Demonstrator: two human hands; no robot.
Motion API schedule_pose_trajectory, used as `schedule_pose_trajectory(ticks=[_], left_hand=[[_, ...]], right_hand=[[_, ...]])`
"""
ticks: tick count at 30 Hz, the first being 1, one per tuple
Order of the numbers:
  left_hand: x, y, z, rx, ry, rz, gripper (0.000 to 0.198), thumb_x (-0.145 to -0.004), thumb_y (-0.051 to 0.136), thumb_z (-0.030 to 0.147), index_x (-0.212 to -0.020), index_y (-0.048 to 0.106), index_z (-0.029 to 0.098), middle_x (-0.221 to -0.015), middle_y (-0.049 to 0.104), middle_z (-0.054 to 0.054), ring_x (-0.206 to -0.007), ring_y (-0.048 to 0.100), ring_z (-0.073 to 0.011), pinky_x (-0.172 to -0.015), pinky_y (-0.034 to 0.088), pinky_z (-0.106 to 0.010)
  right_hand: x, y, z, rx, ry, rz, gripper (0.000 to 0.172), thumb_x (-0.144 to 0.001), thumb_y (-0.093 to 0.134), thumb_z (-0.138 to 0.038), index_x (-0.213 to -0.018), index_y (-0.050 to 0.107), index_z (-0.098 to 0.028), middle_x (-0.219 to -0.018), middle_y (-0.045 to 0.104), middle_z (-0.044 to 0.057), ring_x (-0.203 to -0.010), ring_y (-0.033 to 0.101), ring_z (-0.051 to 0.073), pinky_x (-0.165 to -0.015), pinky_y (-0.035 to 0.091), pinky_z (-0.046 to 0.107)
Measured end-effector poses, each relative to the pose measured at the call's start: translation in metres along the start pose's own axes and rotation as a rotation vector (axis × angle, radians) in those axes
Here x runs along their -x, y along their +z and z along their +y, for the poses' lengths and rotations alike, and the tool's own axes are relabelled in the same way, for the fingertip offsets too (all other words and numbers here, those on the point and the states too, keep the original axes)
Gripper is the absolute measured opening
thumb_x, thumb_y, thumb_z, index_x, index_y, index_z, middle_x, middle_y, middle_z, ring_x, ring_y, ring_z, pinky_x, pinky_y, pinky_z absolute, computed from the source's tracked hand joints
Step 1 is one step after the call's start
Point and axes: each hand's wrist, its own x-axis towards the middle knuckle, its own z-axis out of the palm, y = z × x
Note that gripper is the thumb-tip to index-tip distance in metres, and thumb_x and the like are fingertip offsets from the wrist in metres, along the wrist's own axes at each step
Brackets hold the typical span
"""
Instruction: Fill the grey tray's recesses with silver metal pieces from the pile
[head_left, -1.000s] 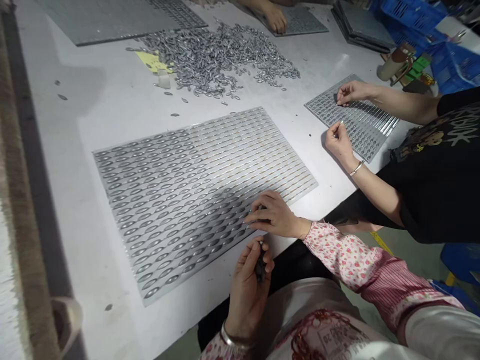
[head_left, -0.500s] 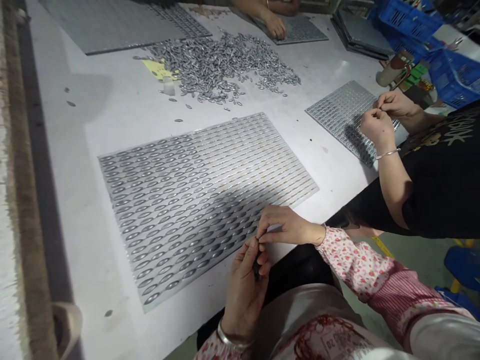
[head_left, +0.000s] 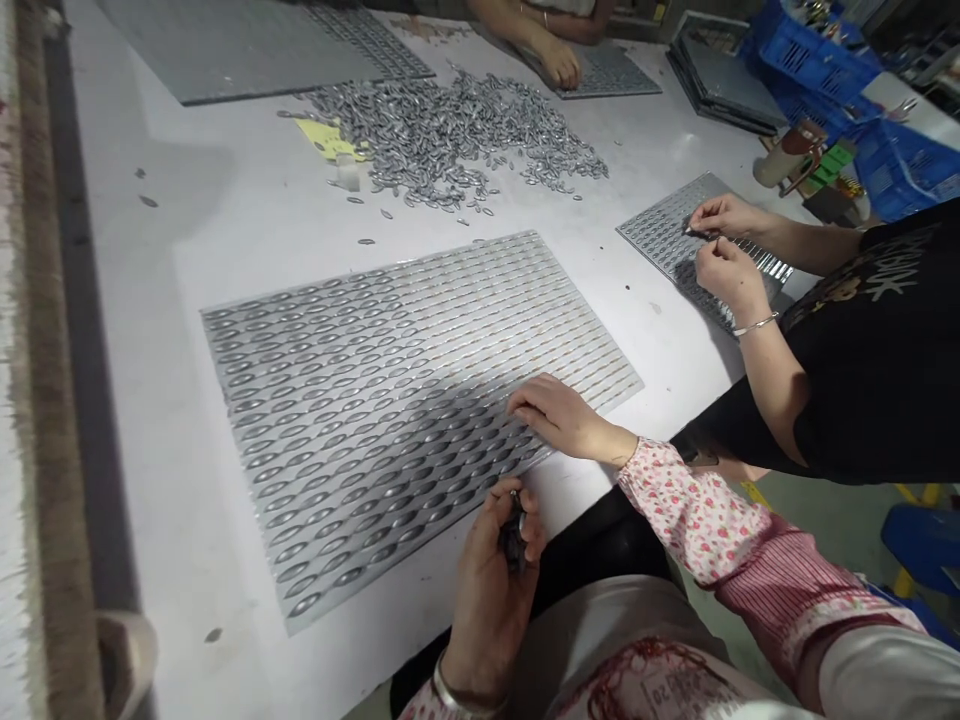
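The bare right hand (head_left: 561,412), fingers bent, its pinch impossible to tell, has moved from the left hand (head_left: 487,580), which curls around dark-grey, leaf-shaped, metallic-looking pieces (head_left: 512,540) at lower centre, over the silver-grey, rectangular, ribbed sheet (head_left: 480,300) mid-frame, so work seems to return there.

At frame left, tabletop (head_left: 165,450) lay mostly open beside the studded panel (head_left: 412,415); a heap (head_left: 442,140) barred upper centre, co-worker's forearms (head_left: 776,385) the right.

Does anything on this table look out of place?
A lone grey piece lies at the picture's lower left, beside the patterned sheet, far from the heap of similar pieces, so it looks stray. Nothing looks plainly broken.
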Motion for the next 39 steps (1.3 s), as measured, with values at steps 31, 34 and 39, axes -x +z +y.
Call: schedule_pose_trajectory(ticks=[31, 34, 39], left_hand=[[0.009, -0.041, -0.008, -0.567, -0.317, -0.402, 0.035, -0.072, 0.073, 0.048, -0.074, 0.065, 0.014, -0.052, 0.046, 0.002, -0.041, 0.029, -0.0054, -0.040, 0.013, -0.022], [0.008, -0.046, -0.008, -0.615, -0.302, -0.411, 0.035, -0.073, 0.072, 0.049, -0.074, 0.065, 0.014, -0.051, 0.047, 0.003, -0.041, 0.029, -0.0058, -0.040, 0.014, -0.023], [0.014, -0.046, -0.006, -0.620, -0.302, -0.406, 0.034, -0.075, 0.071, 0.049, -0.075, 0.066, 0.015, -0.054, 0.047, 0.003, -0.043, 0.028, -0.0050, -0.042, 0.013, -0.023]], right_hand=[[0.036, 0.021, -0.030, 0.381, -0.356, -0.333, 0.029, -0.092, 0.054, -0.047, -0.100, 0.063, -0.021, -0.095, 0.063, 0.004, -0.094, 0.049, 0.020, -0.078, 0.035, 0.035], [0.043, 0.034, -0.037, 0.515, -0.362, -0.313, 0.018, -0.095, 0.052, -0.035, -0.092, 0.061, -0.019, -0.090, 0.062, 0.004, -0.090, 0.048, 0.020, -0.073, 0.033, 0.034], [0.043, 0.033, -0.036, 0.427, -0.359, -0.290, 0.015, -0.097, 0.047, -0.022, -0.089, 0.060, -0.018, -0.088, 0.064, 0.004, -0.087, 0.051, 0.017, -0.073, 0.037, 0.031]])
